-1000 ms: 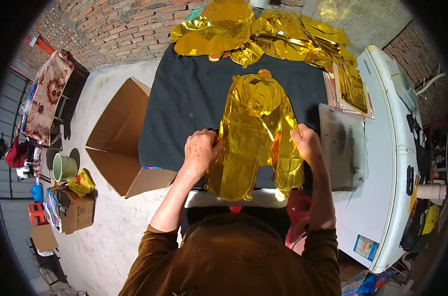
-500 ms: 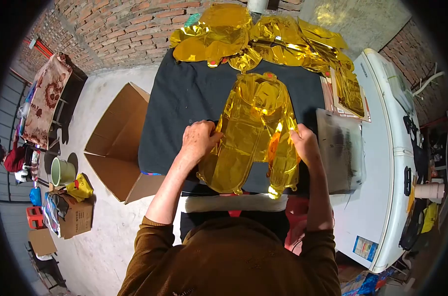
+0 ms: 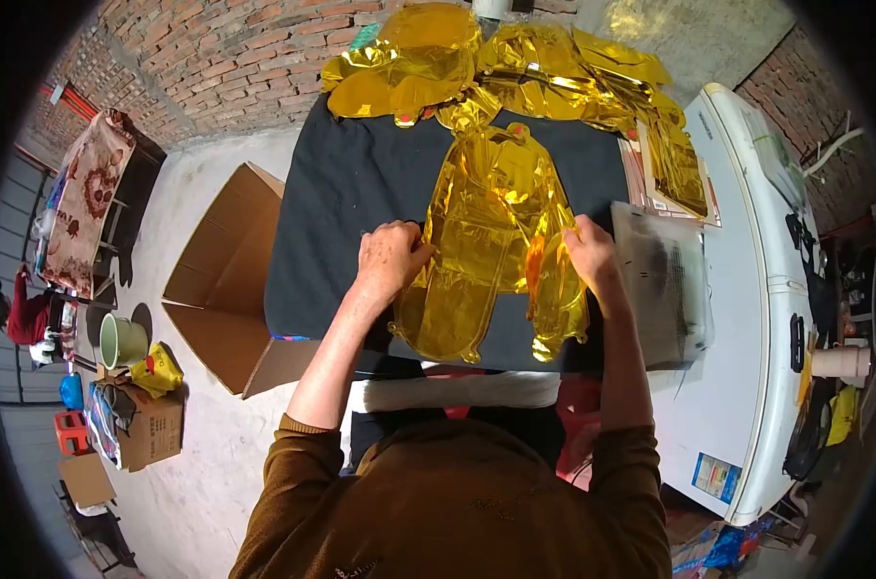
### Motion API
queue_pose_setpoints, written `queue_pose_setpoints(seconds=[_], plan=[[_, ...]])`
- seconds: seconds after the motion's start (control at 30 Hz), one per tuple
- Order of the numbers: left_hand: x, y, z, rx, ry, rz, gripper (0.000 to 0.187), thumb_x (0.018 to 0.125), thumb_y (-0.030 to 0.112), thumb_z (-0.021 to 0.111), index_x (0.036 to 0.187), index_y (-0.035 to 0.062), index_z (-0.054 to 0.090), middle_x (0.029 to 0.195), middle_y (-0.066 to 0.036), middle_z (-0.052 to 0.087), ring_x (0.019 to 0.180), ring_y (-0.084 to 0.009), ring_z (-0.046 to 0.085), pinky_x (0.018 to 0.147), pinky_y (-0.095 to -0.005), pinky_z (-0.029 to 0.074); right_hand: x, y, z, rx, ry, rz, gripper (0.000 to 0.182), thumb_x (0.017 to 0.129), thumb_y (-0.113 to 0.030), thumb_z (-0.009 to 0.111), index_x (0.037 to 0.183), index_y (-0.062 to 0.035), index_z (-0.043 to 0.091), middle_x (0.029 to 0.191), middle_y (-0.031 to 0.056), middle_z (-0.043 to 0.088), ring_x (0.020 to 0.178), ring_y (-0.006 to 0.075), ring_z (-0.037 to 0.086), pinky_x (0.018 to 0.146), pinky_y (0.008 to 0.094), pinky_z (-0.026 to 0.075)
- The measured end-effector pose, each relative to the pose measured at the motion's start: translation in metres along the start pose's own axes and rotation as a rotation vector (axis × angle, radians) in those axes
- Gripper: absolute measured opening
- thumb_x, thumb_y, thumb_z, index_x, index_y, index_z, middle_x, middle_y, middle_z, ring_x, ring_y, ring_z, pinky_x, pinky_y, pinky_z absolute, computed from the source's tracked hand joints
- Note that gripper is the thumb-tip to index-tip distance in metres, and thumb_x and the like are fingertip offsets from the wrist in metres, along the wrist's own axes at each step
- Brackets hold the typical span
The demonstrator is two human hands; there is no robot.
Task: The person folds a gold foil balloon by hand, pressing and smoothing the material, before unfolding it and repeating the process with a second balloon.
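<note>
A flat, uninflated gold foil balloon [image 3: 457, 275] lies over the black cloth [image 3: 336, 207] in front of me, its two lower lobes pointing toward my body. My left hand [image 3: 389, 259] is closed on its left edge, thumb pressed against the bent fingers. On the opposite side, my right hand [image 3: 592, 256] pinches the right edge between thumb and fingers. Creases run through the foil between both hands, and an orange reflection shows on the right lobe. Parts of the gripped edges are hidden by my fingers.
More gold foil balloons [image 3: 409, 63] are heaped along the table's far edge. Clear plastic bags [image 3: 660, 289] lie at the right, beside a white chest freezer [image 3: 737, 386]. An open cardboard box [image 3: 221, 280] stands on the floor to the left.
Both hands have shifted slightly away from my body, and the foil balloon has moved with them. Its right lobe looks narrower and more creased. Both hands keep their hold.
</note>
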State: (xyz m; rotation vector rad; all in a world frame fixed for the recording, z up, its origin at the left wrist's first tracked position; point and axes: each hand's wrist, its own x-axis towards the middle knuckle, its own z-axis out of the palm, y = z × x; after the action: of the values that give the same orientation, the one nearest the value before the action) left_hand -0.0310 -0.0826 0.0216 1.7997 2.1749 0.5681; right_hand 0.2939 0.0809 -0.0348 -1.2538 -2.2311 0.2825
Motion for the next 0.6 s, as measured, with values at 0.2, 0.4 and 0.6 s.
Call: queue_pose_setpoints(seconds=[0.2, 0.4, 0.6], plan=[[0.001, 0.006, -0.006, 0.024, -0.051, -0.04, 0.033, 0.09, 0.034, 0.076, 0.099, 0.0022, 0.076, 0.101, -0.019, 0.075, 0.101, -0.0368, 0.072, 0.088, -0.0521, 0.051, -0.009, -0.04, -0.03, 0.008, 0.119, 0.067, 0.036, 0.09, -0.023, 0.079, 0.116, -0.0069, 0.06, 0.103, 0.019, 0.072, 0.091, 0.0443, 0.07, 0.076, 0.0559, 0.055], [0.0, 0.004, -0.004, 0.001, -0.041, -0.055, 0.034, 0.09, 0.034, 0.077, 0.098, 0.0007, 0.076, 0.101, -0.02, 0.075, 0.103, -0.0374, 0.071, 0.09, -0.0523, 0.051, -0.022, -0.097, -0.047, -0.169, 0.001, -0.336, 0.043, 0.09, -0.034, 0.08, 0.124, -0.0102, 0.07, 0.136, 0.0139, 0.063, 0.139, 0.0385, 0.049, 0.106, 0.0544, 0.044], [-0.001, 0.004, -0.008, -0.014, -0.027, -0.049, 0.039, 0.089, 0.035, 0.078, 0.095, -0.0029, 0.075, 0.093, -0.022, 0.074, 0.091, -0.0386, 0.073, 0.082, -0.0494, 0.055, -0.017, -0.102, -0.043, -0.199, -0.152, -0.496, 0.04, 0.092, -0.042, 0.076, 0.104, -0.0036, 0.076, 0.139, 0.0155, 0.064, 0.148, 0.0376, 0.041, 0.119, 0.0606, 0.03]])
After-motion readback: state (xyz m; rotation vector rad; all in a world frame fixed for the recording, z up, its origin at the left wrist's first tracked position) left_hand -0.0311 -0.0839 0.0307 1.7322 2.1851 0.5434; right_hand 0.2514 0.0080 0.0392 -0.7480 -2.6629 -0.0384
